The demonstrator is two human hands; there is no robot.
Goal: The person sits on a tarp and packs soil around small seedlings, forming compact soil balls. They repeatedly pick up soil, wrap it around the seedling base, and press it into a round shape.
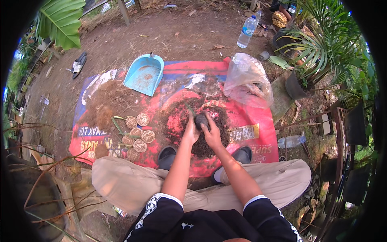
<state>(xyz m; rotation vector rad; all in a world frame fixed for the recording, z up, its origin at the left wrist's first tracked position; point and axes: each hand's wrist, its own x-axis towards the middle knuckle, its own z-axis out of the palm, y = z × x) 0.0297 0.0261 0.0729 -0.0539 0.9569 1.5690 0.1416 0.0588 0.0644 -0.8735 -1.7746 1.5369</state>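
Observation:
Between my two hands is a dark rounded clump of soil [200,119]. My left hand [191,130] presses its left side, and my right hand [212,132] curls around its right side with the thumb across the front. A green stem or leaf [189,107] points up and left from beside my left fingertips; whether it is rooted in the clump I cannot tell. Loose dark soil [208,148] is spread beneath and around both hands on a red printed banner sheet [260,121]. Left of my hands lie several twine-wrapped balls [140,145], some with green stems.
A blue dustpan [144,74], brown fibre [104,115] and a clear plastic bag [249,81] sit on the sheet. Beyond are a water bottle [246,32] and a sandal [79,65]. Potted plants [297,84] line the right; another person's arm [284,12] shows far right.

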